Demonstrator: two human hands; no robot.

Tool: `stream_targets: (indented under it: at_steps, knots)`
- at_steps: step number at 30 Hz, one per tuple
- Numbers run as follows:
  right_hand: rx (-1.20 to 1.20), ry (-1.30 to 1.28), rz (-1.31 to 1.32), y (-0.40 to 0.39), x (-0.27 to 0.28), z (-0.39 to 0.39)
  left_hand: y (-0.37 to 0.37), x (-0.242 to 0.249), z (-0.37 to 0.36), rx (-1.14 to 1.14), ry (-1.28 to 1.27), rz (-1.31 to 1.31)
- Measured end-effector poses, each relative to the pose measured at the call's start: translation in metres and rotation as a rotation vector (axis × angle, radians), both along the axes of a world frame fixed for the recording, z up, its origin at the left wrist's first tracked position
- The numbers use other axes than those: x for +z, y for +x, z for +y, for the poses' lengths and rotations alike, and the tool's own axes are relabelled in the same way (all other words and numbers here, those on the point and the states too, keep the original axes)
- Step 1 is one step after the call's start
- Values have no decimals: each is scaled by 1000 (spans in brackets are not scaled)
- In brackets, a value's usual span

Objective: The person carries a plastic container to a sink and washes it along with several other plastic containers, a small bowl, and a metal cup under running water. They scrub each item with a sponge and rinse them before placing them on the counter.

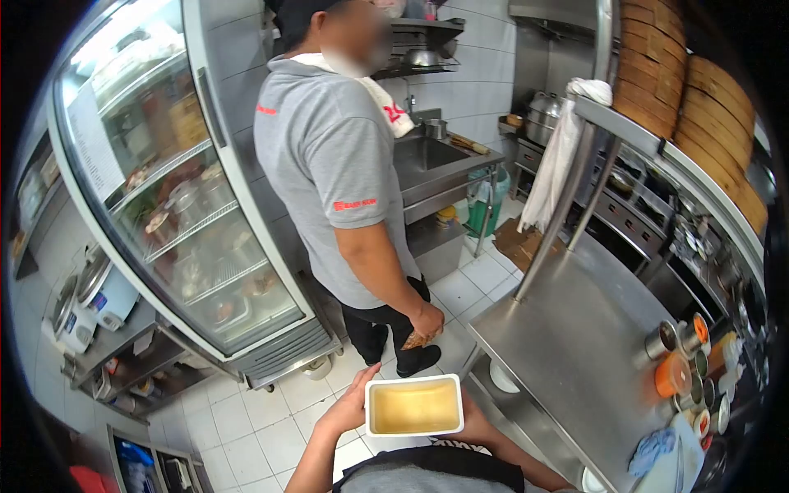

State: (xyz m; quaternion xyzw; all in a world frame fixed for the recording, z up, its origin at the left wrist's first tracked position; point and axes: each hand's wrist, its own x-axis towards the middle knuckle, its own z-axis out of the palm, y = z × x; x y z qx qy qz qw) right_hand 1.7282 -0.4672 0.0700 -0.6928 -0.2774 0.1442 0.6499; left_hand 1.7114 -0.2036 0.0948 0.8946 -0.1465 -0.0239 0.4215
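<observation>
In front of my body I hold a white rectangular tub (414,430) with a pale yellow inside, its open top facing up. My left hand (355,403) presses along its left wall, fingers pointing forward. On the other wall is my right hand (472,421), mostly hidden behind the tub, with its fingers out of sight. The tub is held clear above the tiled floor (271,427), close to my dark apron (427,470).
A co-worker in a grey shirt (337,156) stands just ahead, beside a glass-door fridge (205,238). To my right runs a steel table (567,329) with several sauce containers (674,374) and a blue cloth (652,450). Bamboo steamers (649,66) are stacked on the shelf above. A sink (427,156) is farther back.
</observation>
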Motion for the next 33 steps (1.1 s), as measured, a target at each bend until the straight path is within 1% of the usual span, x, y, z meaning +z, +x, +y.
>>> stream_targets:
  at_steps: [3, 5, 7, 8, 11, 15, 16, 18, 20, 23, 24, 26, 28, 31, 32, 33]
  knots:
    - [9, -73, -97, 18, -4, -9, -3, 6, -6, 68, -22, 26]
    - [4, -55, -68, 26, -1, -11, -3, 16, -11, 133, -70, 74]
    - [10, -10, -28, 26, 14, -11, -2, 13, -14, 138, -66, 45]
    - [35, -43, -32, 33, 4, -12, -5, 10, -16, 136, -63, 36]
    - [89, -57, -78, 42, 0, -15, -9, 2, -25, 132, -20, 31]
    - [112, -79, -61, 44, -6, -18, -12, 4, -31, 166, 41, 80]
    - [129, -50, -3, 44, -11, -18, -13, 5, -31, 166, 36, 73]
    - [153, -61, -14, 46, -12, -18, -15, 5, -30, 167, 29, 55]
    - [186, -20, 20, 48, -11, -14, -16, 1, -28, 178, 25, 27]
    - [178, -28, 12, 48, 4, -5, -13, -8, -16, 167, 37, 5]
    - [164, -32, 43, 48, 0, -2, -10, -11, -10, 157, 43, 6]
    - [173, -53, -42, 53, -4, 5, -8, -14, 1, 127, 63, 8]
    - [128, -55, -97, 53, 5, 14, 5, -5, 11, 88, 86, -18]
    - [75, 17, -5, 48, 5, 21, 20, 12, 20, 57, 66, -26]
    - [65, -14, -7, 48, 4, 20, 24, 20, 19, 62, 2, -31]
    - [57, -46, -6, 49, 1, 19, 27, 24, 17, 55, 11, -28]
